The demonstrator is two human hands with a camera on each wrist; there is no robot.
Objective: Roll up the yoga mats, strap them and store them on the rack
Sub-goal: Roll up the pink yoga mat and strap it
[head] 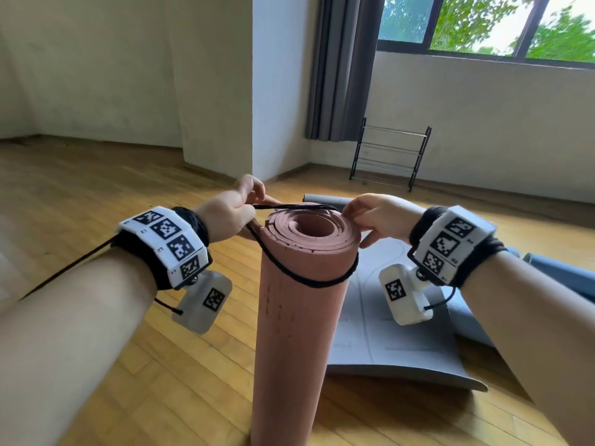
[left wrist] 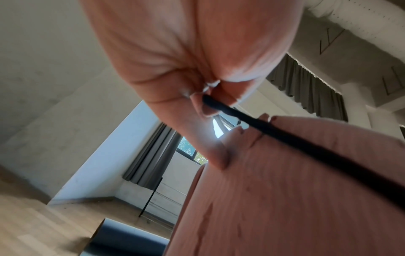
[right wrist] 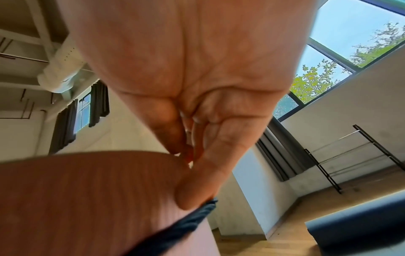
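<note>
Head view: pink rolled mat (head: 299, 304) upright on the wooden floor (head: 96, 194), well short of the black rack (head: 389, 154) by the far wall. Black strap (head: 309, 280) looped round the roll just under its top. Left hand (head: 230, 210) beside the roll's rim, pinching the strap; right hand (head: 375, 217) opposite, fingers curled, pinching the strap at the rim. Grey flat mat (head: 386, 333) behind the roll.

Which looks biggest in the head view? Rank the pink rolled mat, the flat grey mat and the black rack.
1. Pink rolled mat, though it stands nearest the camera, which inflates it.
2. Flat grey mat, partly hidden behind the roll.
3. Black rack, far off by the wall.
</note>
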